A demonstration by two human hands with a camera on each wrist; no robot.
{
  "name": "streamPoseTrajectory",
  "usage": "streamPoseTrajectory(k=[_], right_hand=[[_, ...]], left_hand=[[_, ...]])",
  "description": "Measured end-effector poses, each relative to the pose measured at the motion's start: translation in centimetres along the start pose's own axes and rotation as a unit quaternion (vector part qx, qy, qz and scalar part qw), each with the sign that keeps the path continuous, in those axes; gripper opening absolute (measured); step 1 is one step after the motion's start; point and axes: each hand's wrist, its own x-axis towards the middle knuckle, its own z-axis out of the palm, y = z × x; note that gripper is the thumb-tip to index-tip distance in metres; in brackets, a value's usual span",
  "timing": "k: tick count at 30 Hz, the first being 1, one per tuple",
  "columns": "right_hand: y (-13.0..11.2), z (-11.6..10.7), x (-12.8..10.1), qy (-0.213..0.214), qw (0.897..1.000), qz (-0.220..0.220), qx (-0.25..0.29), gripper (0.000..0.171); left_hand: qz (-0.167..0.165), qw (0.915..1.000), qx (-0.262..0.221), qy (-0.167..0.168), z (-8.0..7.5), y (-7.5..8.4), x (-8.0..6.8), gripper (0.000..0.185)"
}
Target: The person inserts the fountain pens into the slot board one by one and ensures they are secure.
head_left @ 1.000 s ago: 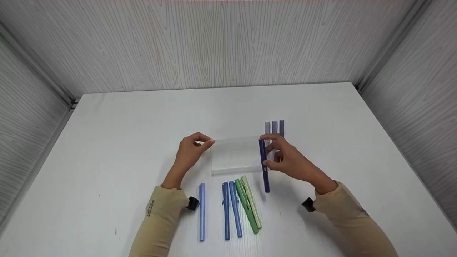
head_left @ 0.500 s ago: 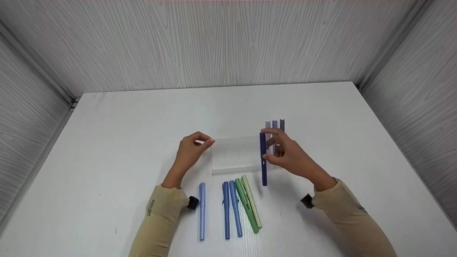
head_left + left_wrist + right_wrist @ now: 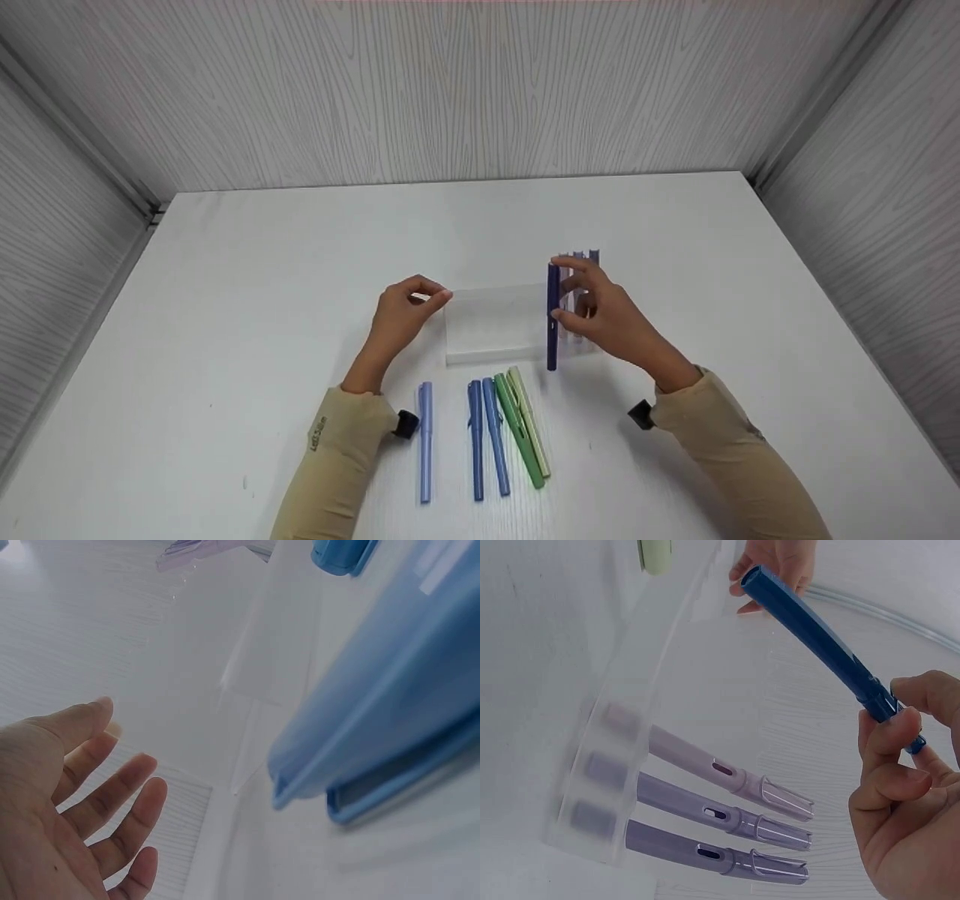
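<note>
1. Head view: my right hand [image 3: 604, 315] pinches a dark blue pen [image 3: 553, 315] upright at the clear pen holder [image 3: 495, 324]; my left hand [image 3: 405, 315] grips the holder's far end. Three purple pens [image 3: 577, 259] stand slotted; five pens [image 3: 487, 435] wait on the table [image 3: 225, 300].
2. Left wrist: fingers [image 3: 112, 795] loosely spread here.
3. Right wrist: fingers [image 3: 889, 765] clamp the dark blue pen [image 3: 817, 641], not yet seated.
</note>
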Motion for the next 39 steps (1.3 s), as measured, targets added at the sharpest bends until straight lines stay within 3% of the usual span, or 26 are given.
streamPoseTrajectory(k=[39], right_hand=[[2.7,0.7,1.7,0.074,0.997,-0.008,-0.027,0.058]], left_hand=[[0.009,1.0,-0.003,-0.002,0.0,0.0,-0.1,0.024]])
